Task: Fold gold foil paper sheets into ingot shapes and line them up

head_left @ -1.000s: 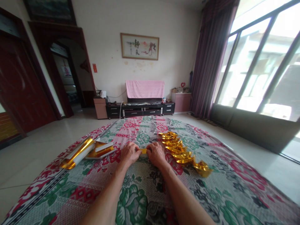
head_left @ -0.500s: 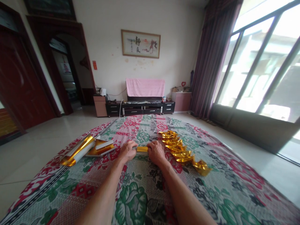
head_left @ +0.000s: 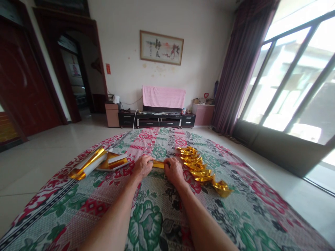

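Note:
A narrow folded strip of gold paper [head_left: 158, 164] stretches between my two hands, over the flowered cloth [head_left: 146, 223]. Its left end is pinched in my left hand [head_left: 142, 167], and the right end is in the fingers of my right hand [head_left: 173, 170]. Both ends are hidden by the fingers. To the right of my right hand, several folded gold foil pieces [head_left: 202, 174] lie in a slanting row. Left of my left hand are a roll of gold and white paper [head_left: 89, 163] and some loose gold sheets [head_left: 113, 161].
Beyond the cloth's far edge stands a low black cabinet [head_left: 159, 122] with a pink cloth [head_left: 164, 97] over something on top. A purple curtain [head_left: 232, 69] and a large window are at the right, dark red doors at the left.
The view has shifted slightly. Both hands keep their hold on the gold strip, whose visible part now looks a little tilted.

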Available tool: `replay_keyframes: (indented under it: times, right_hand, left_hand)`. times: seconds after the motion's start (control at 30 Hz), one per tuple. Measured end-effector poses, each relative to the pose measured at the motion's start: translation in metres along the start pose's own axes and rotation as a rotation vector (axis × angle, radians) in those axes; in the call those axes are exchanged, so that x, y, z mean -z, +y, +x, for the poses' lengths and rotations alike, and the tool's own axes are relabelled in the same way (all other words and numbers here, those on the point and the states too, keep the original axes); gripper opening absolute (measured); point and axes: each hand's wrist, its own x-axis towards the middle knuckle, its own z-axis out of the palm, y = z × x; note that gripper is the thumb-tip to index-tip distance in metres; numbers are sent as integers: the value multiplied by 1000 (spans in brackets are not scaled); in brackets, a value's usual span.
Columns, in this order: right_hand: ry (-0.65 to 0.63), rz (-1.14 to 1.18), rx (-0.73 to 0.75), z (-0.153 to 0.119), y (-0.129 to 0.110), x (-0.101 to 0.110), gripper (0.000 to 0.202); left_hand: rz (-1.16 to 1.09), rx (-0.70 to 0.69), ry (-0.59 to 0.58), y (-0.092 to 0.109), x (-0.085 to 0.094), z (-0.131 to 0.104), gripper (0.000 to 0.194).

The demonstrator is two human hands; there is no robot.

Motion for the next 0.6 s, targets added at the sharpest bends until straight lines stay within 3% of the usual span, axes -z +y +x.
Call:
replay_keyframes:
  times: [0.2, 0.4, 0.6]
  right_hand:
    - [45, 79, 7, 1, 2, 0, 24]
    - [132, 220, -12, 5, 1, 1, 21]
    - [203, 344, 48, 5, -2, 3, 21]
  left_hand:
    - [-87, -67, 86, 4, 0, -2, 20]
    - [-144, -41, 77, 12, 4, -4, 10]
    - [-334, 97, -3, 21, 8, -6, 36]
